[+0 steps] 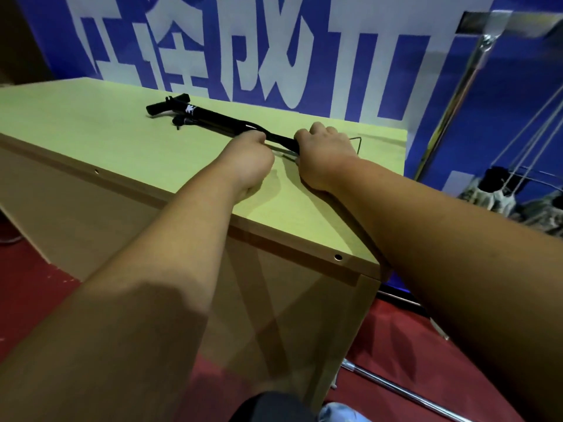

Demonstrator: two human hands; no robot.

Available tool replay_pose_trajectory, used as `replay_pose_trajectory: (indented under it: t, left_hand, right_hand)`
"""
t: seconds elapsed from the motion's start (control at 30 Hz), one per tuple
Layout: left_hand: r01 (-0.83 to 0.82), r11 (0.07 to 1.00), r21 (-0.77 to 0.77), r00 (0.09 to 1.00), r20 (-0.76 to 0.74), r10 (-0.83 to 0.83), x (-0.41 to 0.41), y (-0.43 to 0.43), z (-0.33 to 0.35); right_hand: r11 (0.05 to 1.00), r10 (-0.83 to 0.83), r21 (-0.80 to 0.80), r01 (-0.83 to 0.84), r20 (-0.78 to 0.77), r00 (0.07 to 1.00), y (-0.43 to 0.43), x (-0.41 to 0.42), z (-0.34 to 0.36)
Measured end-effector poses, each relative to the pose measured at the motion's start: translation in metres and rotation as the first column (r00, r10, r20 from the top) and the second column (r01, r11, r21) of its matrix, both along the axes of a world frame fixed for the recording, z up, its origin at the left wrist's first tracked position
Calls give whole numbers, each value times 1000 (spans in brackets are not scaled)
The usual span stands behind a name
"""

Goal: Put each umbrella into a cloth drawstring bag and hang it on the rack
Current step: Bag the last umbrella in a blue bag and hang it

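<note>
Behind everything hangs a blue banner (304,56) with big white characters, and in front of it stands a pale wooden table (106,132). Off to the right a chrome rack (463,77) already carries bagged bundles (493,190) on strings, presumably finished ones. On the tabletop lies a slim black umbrella (213,117), handle pointing away. Both fists are closed on its near end: the left hand (249,159) and the right hand (326,153) seem to pinch it to pull something along, though I cannot tell what.
</note>
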State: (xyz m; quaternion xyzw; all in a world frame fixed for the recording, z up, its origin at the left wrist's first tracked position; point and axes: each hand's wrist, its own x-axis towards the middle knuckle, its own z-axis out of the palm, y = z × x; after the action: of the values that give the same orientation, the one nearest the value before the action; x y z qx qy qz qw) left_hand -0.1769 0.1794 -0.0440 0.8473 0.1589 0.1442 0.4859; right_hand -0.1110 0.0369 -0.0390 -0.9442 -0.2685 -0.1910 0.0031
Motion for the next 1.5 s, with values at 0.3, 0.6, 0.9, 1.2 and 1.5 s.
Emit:
replay_pose_trajectory:
  t: [0.3, 0.6, 0.9, 1.2, 1.5]
  left_hand:
    - [30, 829, -559, 989, 136, 56, 4, 28, -7]
    - [193, 242, -951, 976, 211, 53, -22, 5, 17]
    - [140, 290, -947, 990, 129, -59, -45, -94, 41]
    - [358, 389, -849, 903, 208, -377, -86, -205, 65]
    - [574, 593, -565, 775, 141, -616, -131, -285, 54]
  right_hand:
    - [999, 45, 10, -45, -78, 996, -20, -38, 18]
    - [951, 228, 245, -186, -155, 961, -93, -116, 56]
    - [878, 135, 477, 40, -327, 935, -200, -188, 77]
    - [911, -183, 287, 296, -361, 915, -270, -215, 63]
    - [291, 64, 817, 498, -536, 842, -304, -217, 44]
